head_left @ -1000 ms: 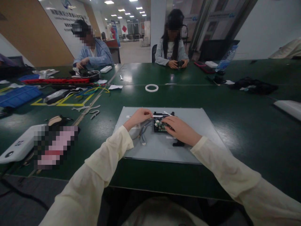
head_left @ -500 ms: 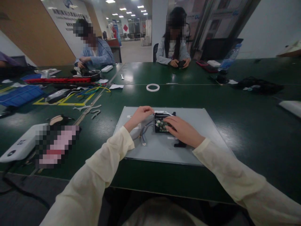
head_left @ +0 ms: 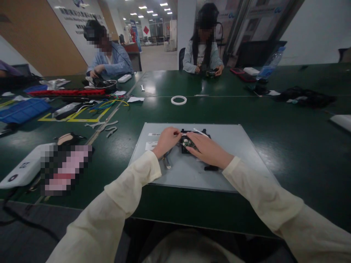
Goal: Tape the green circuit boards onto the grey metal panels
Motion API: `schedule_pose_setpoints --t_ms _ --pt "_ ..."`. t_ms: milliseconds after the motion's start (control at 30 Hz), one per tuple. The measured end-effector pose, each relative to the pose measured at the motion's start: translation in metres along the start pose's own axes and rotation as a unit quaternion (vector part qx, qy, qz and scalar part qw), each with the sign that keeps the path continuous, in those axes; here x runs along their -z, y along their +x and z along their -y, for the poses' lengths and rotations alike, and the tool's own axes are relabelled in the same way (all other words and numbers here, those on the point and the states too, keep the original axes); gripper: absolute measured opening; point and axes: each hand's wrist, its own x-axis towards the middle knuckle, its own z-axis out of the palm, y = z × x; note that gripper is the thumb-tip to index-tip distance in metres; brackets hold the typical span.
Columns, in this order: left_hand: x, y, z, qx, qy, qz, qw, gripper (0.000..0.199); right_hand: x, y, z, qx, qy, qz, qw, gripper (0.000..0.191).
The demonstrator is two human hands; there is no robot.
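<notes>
On a flat grey metal panel (head_left: 241,160) lies a green circuit board (head_left: 189,143) in a black plastic housing (head_left: 186,151). My left hand (head_left: 167,140) pinches the end of a short white strip, which looks like tape, at the housing's left upper edge. Across the board rests my right hand (head_left: 210,149), fingers stretched out and its thumb apart, covering the board's right part. Another white strip (head_left: 201,132) sticks up behind that hand. Grey cables (head_left: 167,160) run out beside my left wrist. A black part (head_left: 211,168) shows below my right hand.
A white tape roll (head_left: 178,100) lies beyond the panel. To the left are a white device (head_left: 27,166), bent grey strips (head_left: 102,125), a blue tray (head_left: 24,109) and coloured wires (head_left: 109,104). Two people sit across the green table (head_left: 153,111), handling dark items.
My left hand has moved right and slightly down, bringing the white strip against the housing. My right hand has shifted a little left over the board.
</notes>
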Motion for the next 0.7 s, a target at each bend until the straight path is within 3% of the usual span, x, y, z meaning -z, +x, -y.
schedule_pose_setpoints --t_ms 200,400,700 --pt "0.002 -0.001 0.001 -0.012 0.100 0.020 0.995 0.023 -0.002 -0.002 -0.001 0.013 -0.003 -0.017 1.000 0.060" --pt "0.007 0.001 0.006 -0.053 0.112 0.049 0.991 0.018 -0.003 -0.002 -0.002 0.029 -0.004 -0.021 0.999 0.059" --pt "0.017 -0.006 0.012 -0.030 0.171 0.051 0.984 0.024 -0.002 -0.002 -0.002 0.027 -0.022 -0.011 0.999 0.058"
